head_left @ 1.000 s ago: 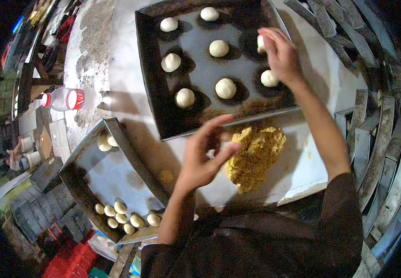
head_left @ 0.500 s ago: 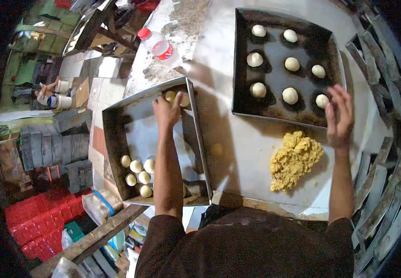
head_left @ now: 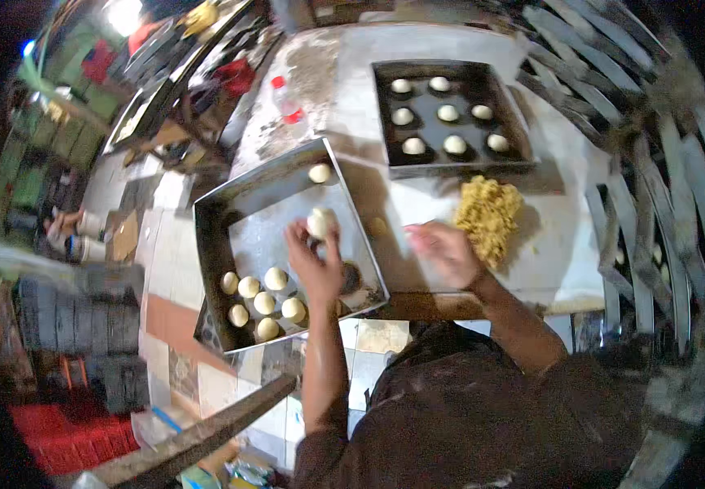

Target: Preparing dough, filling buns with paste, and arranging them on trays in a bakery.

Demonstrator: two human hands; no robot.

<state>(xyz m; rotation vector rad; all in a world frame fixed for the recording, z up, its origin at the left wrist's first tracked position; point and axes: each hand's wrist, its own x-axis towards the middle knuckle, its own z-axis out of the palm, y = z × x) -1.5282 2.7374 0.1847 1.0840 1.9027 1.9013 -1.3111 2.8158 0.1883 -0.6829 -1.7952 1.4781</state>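
Note:
My left hand is closed around a pale dough ball, lifted over the near-left baking tray. In that tray, another dough ball lies by the far corner. Several more dough balls cluster at its near left. My right hand, slightly blurred, is over the table between the tray and a crumbly yellow mound. Its fingers point left, loosely bent, and no object shows in them. Farther back, a dark baking tray bears spaced-out dough balls in rows.
A clear plastic bottle with a red cap stands at the table's far left. Grey slatted racks line the right side. Below left are a wooden beam and red crates.
My left hand has drawn back from the tray's far corner, bringing a dough ball with it. My right hand has left the dark tray and swung left and nearer. The view has shifted.

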